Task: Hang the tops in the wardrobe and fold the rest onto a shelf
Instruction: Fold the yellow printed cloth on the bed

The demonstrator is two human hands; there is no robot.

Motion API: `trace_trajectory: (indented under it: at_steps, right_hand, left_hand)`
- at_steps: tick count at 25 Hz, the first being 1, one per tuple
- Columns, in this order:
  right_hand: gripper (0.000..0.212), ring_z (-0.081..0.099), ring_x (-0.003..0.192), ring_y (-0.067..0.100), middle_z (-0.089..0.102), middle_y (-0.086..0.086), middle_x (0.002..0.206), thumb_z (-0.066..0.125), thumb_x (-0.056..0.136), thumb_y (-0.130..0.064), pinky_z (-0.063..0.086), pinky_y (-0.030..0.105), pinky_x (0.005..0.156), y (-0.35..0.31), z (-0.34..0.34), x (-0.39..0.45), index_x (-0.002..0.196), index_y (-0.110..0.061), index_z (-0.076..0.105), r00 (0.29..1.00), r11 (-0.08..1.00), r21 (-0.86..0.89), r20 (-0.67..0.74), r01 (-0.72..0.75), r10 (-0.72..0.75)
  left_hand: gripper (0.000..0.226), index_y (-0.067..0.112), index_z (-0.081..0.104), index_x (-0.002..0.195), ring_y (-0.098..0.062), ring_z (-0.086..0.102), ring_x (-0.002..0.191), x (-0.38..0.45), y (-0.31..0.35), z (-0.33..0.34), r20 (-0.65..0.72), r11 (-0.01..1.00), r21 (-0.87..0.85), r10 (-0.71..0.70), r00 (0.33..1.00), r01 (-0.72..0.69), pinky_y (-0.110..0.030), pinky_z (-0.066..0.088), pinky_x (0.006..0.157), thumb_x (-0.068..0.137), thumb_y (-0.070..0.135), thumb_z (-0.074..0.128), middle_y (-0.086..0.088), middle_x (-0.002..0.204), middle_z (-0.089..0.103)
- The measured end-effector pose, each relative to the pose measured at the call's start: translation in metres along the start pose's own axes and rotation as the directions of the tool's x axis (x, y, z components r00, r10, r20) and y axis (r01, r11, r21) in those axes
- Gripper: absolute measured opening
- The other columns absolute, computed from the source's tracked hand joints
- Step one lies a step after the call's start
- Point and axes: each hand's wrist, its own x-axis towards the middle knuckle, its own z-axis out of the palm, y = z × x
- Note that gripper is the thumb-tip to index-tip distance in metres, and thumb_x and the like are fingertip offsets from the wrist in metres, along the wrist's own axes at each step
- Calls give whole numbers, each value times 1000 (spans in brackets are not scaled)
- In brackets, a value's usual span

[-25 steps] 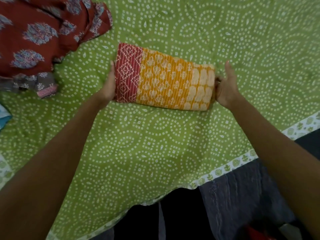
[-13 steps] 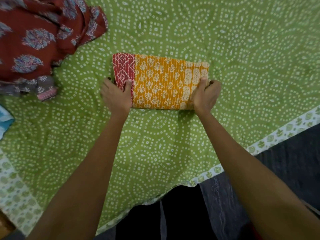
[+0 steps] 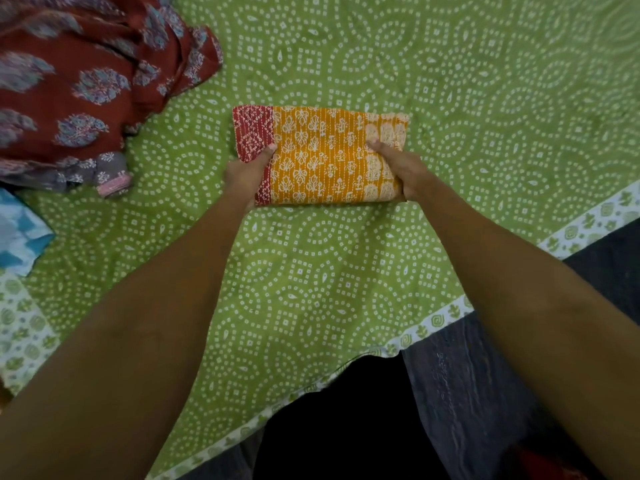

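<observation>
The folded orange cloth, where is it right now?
In the head view the folded orange cloth sits mid-frame on the green bedsheet, gripped by the left hand and right hand, right of the maroon garment.

red printed garment (image 3: 86, 88) cut off at left edge, blue cloth (image 3: 17, 230) likewise, fingers of both hands hidden under folded cloth (image 3: 325, 157)

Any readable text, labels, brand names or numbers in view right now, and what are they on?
None: no word, label, brand or number shows anywhere in the head view.
The folded orange and red cloth held by the left hand and right hand bears only printed motifs.
The green bedsheet, maroon garment and blue cloth carry patterns only.
</observation>
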Motion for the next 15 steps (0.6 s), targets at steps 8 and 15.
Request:
trace_trajectory:
  at_steps: [8, 15]
  right_hand:
    - [23, 68, 91, 22, 70, 6, 98, 71, 80, -24, 56, 40, 79, 13, -52, -124, 101, -15, 65, 994, 983, 171, 74, 63, -76]
    - [24, 68, 80, 15, 69, 5, 95, 72, 79, -18, 56, 34, 70, -4, -126, -289, 101, -10, 65, 938, 911, 227, -65, 345, -339]
  left_hand:
    - [78, 2, 19, 144, -29, 29, 137, -136, 24, -35, 114, 972, -22, 236, 965, -235, -37, 26, 111, 89, 44, 53, -15, 149, 30]
    - [50, 3, 42, 134, -20, 50, 118, -289, 58, -59, 226, 823, -82, 565, 794, -562, -13, 40, 79, 95, 34, 47, -12, 131, 53]
